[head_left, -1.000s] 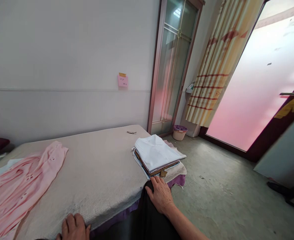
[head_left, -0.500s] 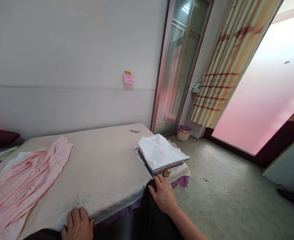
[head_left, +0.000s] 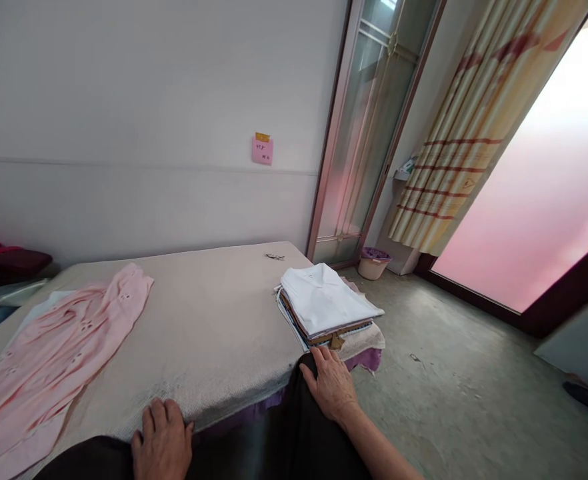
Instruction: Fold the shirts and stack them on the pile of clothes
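My left hand (head_left: pixel 163 440) rests with fingers stretched out at the front edge of the bed (head_left: pixel 214 320), beside my dark trousers. On my right knee lies my right hand (head_left: pixel 330 383), its fingers laid flat and nothing held. Just beyond those fingertips sits a stack of folded clothes (head_left: pixel 301 319), topped by a white collared shirt (head_left: pixel 329 300). A pink garment with small cut-out patterns (head_left: pixel 79 327) is spread out at the left of the bed, over a pale piece of cloth.
Glasses (head_left: pixel 275 257) lie at the bed's far side. A pink note (head_left: pixel 263 151) is taped to the wall. At right are a glass-panelled door (head_left: pixel 359 133), a waste bin (head_left: pixel 374 263), a patterned curtain (head_left: pixel 454 147) and a frosted pane (head_left: pixel 514 227). Dark clothes (head_left: pixel 14 267) lie piled far left.
The view has shifted slightly, so the things in it appear a little farther right. Both hands keep their places, at the bed edge and on the knee.
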`<state>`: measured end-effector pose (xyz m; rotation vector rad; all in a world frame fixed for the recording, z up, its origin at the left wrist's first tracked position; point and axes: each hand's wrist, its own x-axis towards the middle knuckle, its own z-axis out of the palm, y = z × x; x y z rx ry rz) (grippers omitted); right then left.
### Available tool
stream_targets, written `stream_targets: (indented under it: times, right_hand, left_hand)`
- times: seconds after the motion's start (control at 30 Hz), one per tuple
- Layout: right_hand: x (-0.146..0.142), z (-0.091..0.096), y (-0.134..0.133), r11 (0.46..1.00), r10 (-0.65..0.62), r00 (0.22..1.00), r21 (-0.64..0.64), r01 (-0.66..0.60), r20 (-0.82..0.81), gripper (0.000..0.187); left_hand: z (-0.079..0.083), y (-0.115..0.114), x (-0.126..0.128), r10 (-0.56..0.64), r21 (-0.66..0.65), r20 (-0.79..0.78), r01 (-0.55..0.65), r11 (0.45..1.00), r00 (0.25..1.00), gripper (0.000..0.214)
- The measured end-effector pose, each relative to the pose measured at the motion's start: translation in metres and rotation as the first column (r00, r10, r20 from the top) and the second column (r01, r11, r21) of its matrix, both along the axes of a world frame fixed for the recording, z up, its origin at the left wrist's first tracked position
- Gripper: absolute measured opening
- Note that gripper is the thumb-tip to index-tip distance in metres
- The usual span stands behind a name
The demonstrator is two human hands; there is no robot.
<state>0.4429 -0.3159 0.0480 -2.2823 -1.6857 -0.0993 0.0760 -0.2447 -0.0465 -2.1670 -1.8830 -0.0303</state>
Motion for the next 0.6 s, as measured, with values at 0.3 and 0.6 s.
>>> stream_targets:
  times: [0.3,0.6]
  right_hand:
    - [-0.001,0.001,0.001,1.000,-0.001,1.000,-0.015,0.000,-0.021,0.035]
    - [-0.001,-0.002,0.002,1.000,-0.001,1.000,-0.020,0.001,0.001,0.037]
  left_hand:
    - [0.019,-0.013,0.016,0.065,0.054,-0.062,-0.062,0.997,0.996,0.041]
    - [0.009,-0.008,0.014,0.047,0.062,-0.005,-0.046,0.997,0.999,0.043]
